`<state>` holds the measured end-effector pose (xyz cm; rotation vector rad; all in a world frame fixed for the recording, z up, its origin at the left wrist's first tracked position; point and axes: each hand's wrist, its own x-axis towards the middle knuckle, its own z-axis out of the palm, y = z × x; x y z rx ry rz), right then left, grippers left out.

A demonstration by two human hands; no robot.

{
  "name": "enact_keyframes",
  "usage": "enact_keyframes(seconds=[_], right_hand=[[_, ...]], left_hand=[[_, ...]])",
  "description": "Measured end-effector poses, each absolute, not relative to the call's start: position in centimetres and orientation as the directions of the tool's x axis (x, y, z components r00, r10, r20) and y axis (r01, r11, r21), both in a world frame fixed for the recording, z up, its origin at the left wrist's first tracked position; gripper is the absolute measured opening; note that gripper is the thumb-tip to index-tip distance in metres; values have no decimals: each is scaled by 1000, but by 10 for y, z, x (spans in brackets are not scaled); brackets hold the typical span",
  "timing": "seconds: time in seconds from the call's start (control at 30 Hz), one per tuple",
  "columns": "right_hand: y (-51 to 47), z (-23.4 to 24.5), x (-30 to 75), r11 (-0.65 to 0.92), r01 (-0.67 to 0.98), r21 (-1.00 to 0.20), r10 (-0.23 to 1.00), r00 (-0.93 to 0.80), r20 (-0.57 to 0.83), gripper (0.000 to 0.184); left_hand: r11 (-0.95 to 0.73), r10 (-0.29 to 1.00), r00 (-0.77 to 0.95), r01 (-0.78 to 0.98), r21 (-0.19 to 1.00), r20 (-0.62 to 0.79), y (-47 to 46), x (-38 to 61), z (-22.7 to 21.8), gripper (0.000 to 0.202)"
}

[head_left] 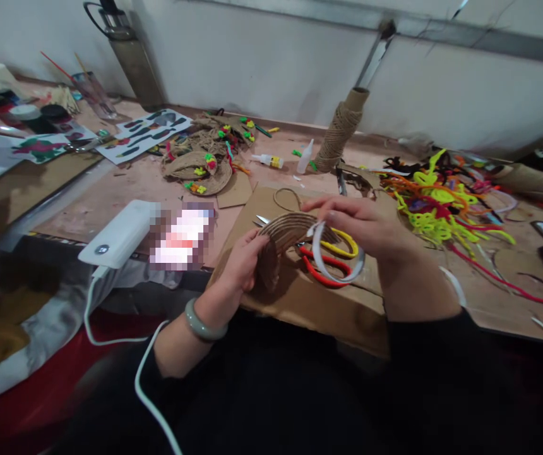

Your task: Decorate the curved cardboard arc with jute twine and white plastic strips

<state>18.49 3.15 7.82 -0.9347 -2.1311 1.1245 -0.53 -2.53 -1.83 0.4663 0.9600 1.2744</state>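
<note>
Over the cardboard sheet [300, 297] on a pink worktable [129, 183] against a white wall [252, 57], the left hand [243, 262] clamps a twine-wrapped arch [285, 230], the right hand [366, 224] pinches a white strip [321, 253] beside it, with pipe cleaners [435, 202] heaped right of the sheet and a twine spool [340, 133] behind it.

No legible text: the yellow label on the small white plastic glue bottle [268, 160], beyond the white rectangular power bank [120, 234], is too small to read.
</note>
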Motion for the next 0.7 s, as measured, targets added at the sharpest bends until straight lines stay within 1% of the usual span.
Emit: enact_keyframes(seconds=[0.1,0.17,0.23,0.3,0.4,0.47,0.5,0.6,0.7], right_hand=[[36,66,166,447,372,-813,735,-672,97,28],[38,57,159,457,400,-795,724,-686,71,24],[40,48,158,430,398,-810,727,-685,49,20],[41,39,161,330,349,-877,746,-666,15,19],[45,26,167,57,210,-976,775,-626,-90,22],[50,18,169,-94,129,-987,793,-590,-152,25],[52,14,170,-141,102,-985,809,-562,-174,27],[59,5,171,-197,50,-979,872,-448,-198,32],[66,-3,171,-225,6,-974,903,-373,-211,36]], left_hand=[[231,955,-12,-594,770,-296,-25,-5,-20,23],[224,957,-19,-586,779,-290,-25,-5,-20,23],[242,954,-5,-575,781,-299,-24,-6,-20,22],[254,953,12,-576,777,-302,-24,-6,-19,23],[243,956,4,-576,781,-295,-24,-6,-17,24],[237,956,-5,-571,786,-292,-24,-6,-17,24],[240,956,-3,-568,787,-294,-24,-5,-17,24],[233,959,1,-571,788,-282,-25,-5,-18,26],[206,968,0,-565,799,-250,-25,-4,-19,27]])
